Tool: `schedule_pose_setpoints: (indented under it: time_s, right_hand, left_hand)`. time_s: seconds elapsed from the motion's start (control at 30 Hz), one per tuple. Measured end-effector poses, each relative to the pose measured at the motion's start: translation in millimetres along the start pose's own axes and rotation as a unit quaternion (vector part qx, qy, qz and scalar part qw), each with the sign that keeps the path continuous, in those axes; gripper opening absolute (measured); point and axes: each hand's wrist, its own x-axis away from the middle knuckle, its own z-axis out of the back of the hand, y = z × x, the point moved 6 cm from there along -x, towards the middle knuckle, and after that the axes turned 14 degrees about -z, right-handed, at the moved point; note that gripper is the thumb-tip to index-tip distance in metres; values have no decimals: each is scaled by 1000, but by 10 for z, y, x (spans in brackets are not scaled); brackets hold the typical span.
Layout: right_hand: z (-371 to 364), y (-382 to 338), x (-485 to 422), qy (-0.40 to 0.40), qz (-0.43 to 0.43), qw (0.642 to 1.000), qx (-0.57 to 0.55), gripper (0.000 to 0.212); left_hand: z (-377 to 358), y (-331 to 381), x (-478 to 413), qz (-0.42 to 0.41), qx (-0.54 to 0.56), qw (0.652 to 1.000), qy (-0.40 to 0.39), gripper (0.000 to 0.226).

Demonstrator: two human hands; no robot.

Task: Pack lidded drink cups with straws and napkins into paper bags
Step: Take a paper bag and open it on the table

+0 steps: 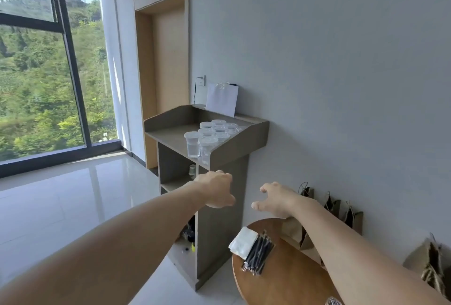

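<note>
Two empty hands, left hand (216, 188) and right hand (275, 199), are stretching, each grip wide, toward lidded cups (214, 134) on the grey tabletop (168, 134), while napkins (242, 242) and straws (260, 252) are lying on the round tabletop (280, 280) near paper bags (352, 217).

The fingers of the left hand (216, 188) are hidden behind its back. The round surface (288, 278) is cut off by the lower edge and partly covered by the right forearm (353, 243), as is one paper bag (296, 230). The dark items (190, 231) low in the stand (219, 236), perhaps bottles, cannot be made out.
</note>
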Motion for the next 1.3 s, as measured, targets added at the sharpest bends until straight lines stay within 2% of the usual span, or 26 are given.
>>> schedule_pose_setpoints:
  time_s: [0.2, 0.47, 0.57, 0.7, 0.8, 0.93, 1.1, 1.3]
  right_hand:
    - [143, 224, -949, -11, -27, 1000, 6, 71]
    - [73, 966, -1974, -34, -138, 990, -16, 69]
    - [27, 1318, -2198, -38, -216, 974, -56, 71]
    - [22, 1752, -2393, -11, -301, 949, -91, 73]
    - [-87, 2049, -2387, -23, -349, 930, -116, 74]
    - [-304, 2531, -2323, -29, -409, 900, -145, 74]
    - [-543, 3177, -2554, -9, -448, 878, -166, 56]
    - [-876, 3973, -3216, 10, -440, 878, -189, 52]
  left_hand:
    - [-91, -182, -1108, -31, 27, 999, -6, 58]
    - [-553, -27, -2655, -148, 50, 987, -46, 64]
    - [-775, 156, -3239, -219, 65, 972, -58, 61]
    - [-1018, 437, -3870, -297, 81, 947, -91, 47]
    - [-1184, 705, -4164, -343, 92, 927, -122, 37]
    - [-1454, 1165, -4408, -402, 108, 896, -158, 41]
    - [-1847, 1627, -4690, -411, 112, 886, -182, 55]
    - [-2287, 2013, -5089, -377, 103, 894, -219, 57]
